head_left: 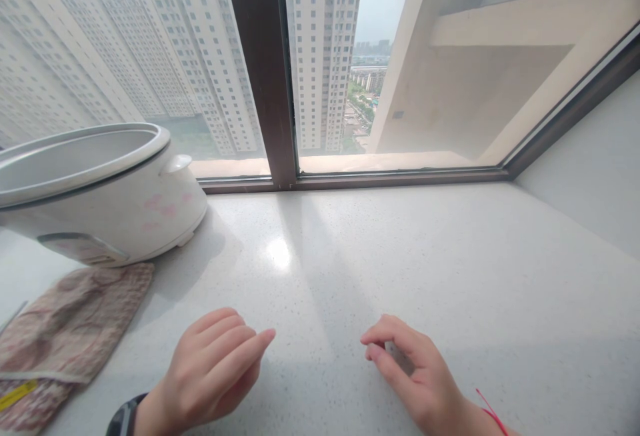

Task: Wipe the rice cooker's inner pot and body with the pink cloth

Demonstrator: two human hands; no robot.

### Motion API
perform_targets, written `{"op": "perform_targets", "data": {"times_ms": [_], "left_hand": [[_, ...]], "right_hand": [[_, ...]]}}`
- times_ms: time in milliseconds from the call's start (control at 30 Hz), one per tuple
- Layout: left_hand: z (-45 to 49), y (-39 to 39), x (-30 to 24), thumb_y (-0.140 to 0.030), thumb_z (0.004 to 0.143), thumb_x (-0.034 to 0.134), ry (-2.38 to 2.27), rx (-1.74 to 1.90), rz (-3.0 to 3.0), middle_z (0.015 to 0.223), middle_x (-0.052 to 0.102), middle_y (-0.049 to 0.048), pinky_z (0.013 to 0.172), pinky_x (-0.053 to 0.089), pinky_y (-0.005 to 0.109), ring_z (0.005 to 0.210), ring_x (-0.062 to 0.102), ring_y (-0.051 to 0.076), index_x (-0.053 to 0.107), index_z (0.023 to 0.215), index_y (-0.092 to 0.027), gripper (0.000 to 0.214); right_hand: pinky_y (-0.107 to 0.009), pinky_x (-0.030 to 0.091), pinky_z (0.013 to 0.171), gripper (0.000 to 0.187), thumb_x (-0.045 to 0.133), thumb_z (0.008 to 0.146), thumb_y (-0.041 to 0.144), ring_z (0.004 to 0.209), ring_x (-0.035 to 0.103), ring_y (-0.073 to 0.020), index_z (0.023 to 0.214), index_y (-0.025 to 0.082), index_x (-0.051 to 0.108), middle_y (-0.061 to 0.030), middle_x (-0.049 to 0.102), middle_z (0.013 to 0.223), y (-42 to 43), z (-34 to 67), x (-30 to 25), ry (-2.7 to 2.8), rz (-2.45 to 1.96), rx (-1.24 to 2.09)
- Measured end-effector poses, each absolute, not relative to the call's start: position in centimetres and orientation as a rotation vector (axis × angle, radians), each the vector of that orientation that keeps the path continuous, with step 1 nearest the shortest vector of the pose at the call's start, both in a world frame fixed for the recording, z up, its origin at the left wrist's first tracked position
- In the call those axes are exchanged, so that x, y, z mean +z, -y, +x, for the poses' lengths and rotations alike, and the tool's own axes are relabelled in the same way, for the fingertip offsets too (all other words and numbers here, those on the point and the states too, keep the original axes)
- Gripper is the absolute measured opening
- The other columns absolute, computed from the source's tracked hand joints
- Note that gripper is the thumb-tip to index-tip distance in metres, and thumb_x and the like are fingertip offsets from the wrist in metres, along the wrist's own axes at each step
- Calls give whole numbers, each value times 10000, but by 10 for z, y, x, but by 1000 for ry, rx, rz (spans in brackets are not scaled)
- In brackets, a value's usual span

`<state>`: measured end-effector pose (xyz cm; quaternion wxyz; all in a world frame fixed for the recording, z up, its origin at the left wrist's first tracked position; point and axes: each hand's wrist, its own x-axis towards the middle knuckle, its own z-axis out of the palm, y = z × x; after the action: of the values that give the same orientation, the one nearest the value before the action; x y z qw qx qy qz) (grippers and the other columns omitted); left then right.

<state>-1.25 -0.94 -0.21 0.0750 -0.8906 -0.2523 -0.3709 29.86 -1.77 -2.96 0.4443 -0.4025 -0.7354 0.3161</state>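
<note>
My left hand (213, 369) is over the white speckled countertop (450, 269), with a dark watch band (125, 415) at its wrist. Its fingers curl loosely together, the index finger reaching furthest, and I see nothing in them; the palm side is hidden. Across from it, my right hand (413, 373) has its thumb and index finger curved, the tips nearly meeting around a gap that holds nothing. A red string (493, 413) circles that wrist. Nearest to my left hand lies a brown patterned cloth (85, 329).
A large oval white electric pot (135, 216) with pink marks and a grey inner bowl stands at the left, by the window. The cloth touches its base and bears a yellow strip (17, 395). A dark window frame (260, 56) runs behind the counter, a white wall (590, 169) at right.
</note>
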Motion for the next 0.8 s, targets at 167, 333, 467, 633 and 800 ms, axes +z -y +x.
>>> {"op": "perform_targets", "data": {"times_ms": [167,333,467,633,800], "left_hand": [[-12,10,-2,49,847,572,769,-1120,-2656,765,657,62,673,503,344,697,567,152,682,1092,-39,282],[-11,9,-2,42,856,567,784,-1101,-2659,773,666,59,695,513,345,701,574,148,684,1089,-47,275],[-11,10,-1,45,854,567,773,-1115,-2650,768,663,55,698,513,345,697,571,146,685,1078,-46,269],[-12,11,-2,57,844,570,773,-1105,-2663,774,659,62,696,510,356,707,565,152,688,1078,-33,277],[-12,9,-3,58,846,567,767,-1110,-2667,775,656,64,691,509,355,711,556,150,688,1070,-28,268]], "right_hand": [[-203,511,644,137,540,924,164,690,630,-93,917,235,657,25,656,744,18,299,-30,1826,-1009,782],[-201,514,652,137,540,929,170,696,632,-91,921,237,659,27,660,750,18,299,-31,1825,-1007,786],[-201,515,657,134,540,929,176,701,633,-90,923,237,659,26,662,754,18,299,-31,1826,-1015,789],[-201,517,652,135,540,928,176,700,636,-93,922,235,662,24,665,752,18,299,-30,1831,-1015,788],[-199,512,636,132,539,925,174,689,632,-95,915,234,656,26,660,741,17,299,-28,1839,-1016,792]]}}
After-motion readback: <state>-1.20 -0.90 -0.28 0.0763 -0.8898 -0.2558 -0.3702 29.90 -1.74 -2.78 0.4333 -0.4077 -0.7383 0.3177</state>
